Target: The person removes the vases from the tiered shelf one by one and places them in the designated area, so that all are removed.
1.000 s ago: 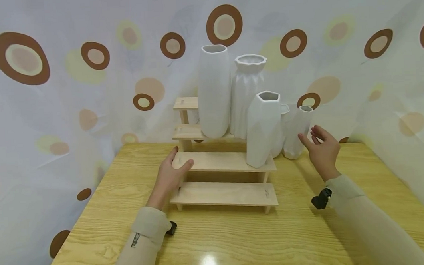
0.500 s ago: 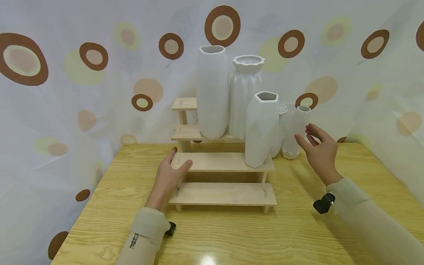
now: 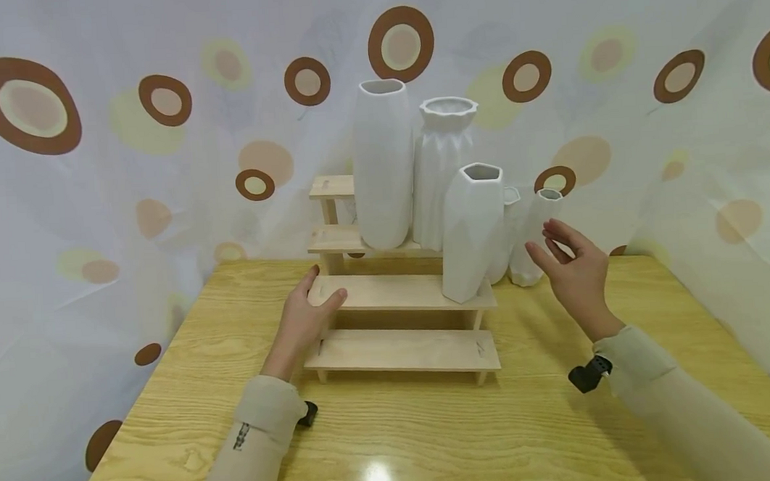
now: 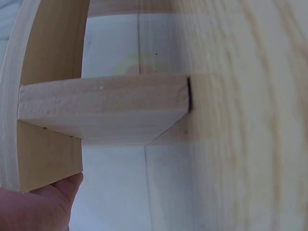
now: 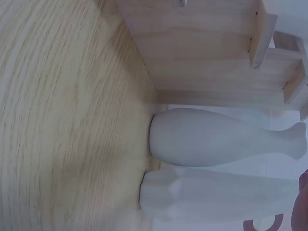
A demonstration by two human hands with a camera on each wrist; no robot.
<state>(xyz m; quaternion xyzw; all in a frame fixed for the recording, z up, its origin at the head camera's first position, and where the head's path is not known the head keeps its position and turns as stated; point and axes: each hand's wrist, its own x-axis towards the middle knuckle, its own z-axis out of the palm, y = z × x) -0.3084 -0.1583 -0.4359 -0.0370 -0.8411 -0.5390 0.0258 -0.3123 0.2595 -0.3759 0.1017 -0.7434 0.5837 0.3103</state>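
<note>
My left hand (image 3: 304, 314) grips the left end of the wooden stepped stand (image 3: 388, 293), its thumb over the second step. The left wrist view shows its fingers (image 4: 53, 202) against the board's end. My right hand (image 3: 579, 281) is beside the slim white vase (image 3: 526, 255), thumb and fingers apart, holding nothing. That vase stands on the table, next to a white vase with a narrow neck (image 5: 202, 137) that is partly hidden in the head view. On the stand are a tall smooth vase (image 3: 383, 168), a ruffled-rim vase (image 3: 443, 165) and a faceted vase (image 3: 470, 236).
The stand's lowest step (image 3: 400, 349) faces the front of the wood-grain table (image 3: 395, 429). A patterned cloth (image 3: 191, 163) hangs behind and at both sides. Black straps with small devices (image 3: 590, 373) sit at the wrists.
My right hand has moved slightly left and up, its fingers now overlapping the slim vase more in the head view. The left hand keeps its hold on the stand; the head view has shifted slightly.
</note>
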